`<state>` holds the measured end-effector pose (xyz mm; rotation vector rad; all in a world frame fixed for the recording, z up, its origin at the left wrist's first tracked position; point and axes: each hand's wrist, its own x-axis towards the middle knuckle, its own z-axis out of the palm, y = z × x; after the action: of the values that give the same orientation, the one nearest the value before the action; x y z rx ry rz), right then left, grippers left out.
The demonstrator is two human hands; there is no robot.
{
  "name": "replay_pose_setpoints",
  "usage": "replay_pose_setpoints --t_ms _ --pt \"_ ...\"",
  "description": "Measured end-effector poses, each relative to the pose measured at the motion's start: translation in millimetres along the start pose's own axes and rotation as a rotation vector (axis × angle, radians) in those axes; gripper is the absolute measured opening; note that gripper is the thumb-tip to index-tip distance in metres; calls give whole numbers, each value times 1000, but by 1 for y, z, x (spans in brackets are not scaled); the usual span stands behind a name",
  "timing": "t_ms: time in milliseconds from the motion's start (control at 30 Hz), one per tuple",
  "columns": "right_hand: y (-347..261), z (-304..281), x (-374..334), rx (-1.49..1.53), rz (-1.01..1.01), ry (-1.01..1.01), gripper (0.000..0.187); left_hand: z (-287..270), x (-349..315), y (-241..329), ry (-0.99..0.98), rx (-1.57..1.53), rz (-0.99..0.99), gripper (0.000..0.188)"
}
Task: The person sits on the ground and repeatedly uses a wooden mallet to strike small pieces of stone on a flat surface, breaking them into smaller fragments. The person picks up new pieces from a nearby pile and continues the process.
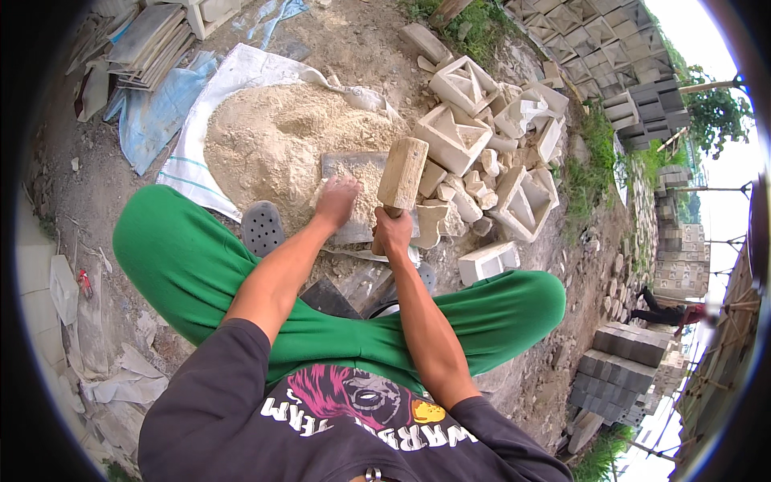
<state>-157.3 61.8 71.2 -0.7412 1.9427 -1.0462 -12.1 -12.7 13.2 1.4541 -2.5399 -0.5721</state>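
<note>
My right hand (392,234) is wrapped round the short handle of a wooden mallet (403,173), whose thick pale head points away from me. Left of it, my left hand (337,201) reaches down to crumbled pale material (365,178) on a flat grey slab (340,163). Its fingers are smeared, so their pose is unclear. Just beyond the slab lies a broad heap of beige powder and crumbs (265,136), spread on a white woven sack (250,71). Broken pale block pieces (459,199) lie to the right of the mallet.
Hollow cast blocks (454,136) with triangular openings are piled at the right. My grey clog (263,228) touches the heap's near edge. Stacked boards (148,48) and blue sheeting (161,112) lie far left. Grey blocks (614,373) and another person (671,312) are at far right.
</note>
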Motion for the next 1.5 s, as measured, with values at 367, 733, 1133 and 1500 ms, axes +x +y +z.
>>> replay_pose_setpoints --t_ms 367,733,1133,1500 --pt "11 1 2 -146 61 -19 30 4 0 -4 68 22 57 36" --pt "13 6 1 -257 -46 48 27 7 3 -3 26 28 54 35" --pt "14 4 8 -276 43 -26 30 4 9 -2 -46 53 52 37" --pt "9 1 5 -316 72 -95 29 9 8 -10 -54 -14 46 37"
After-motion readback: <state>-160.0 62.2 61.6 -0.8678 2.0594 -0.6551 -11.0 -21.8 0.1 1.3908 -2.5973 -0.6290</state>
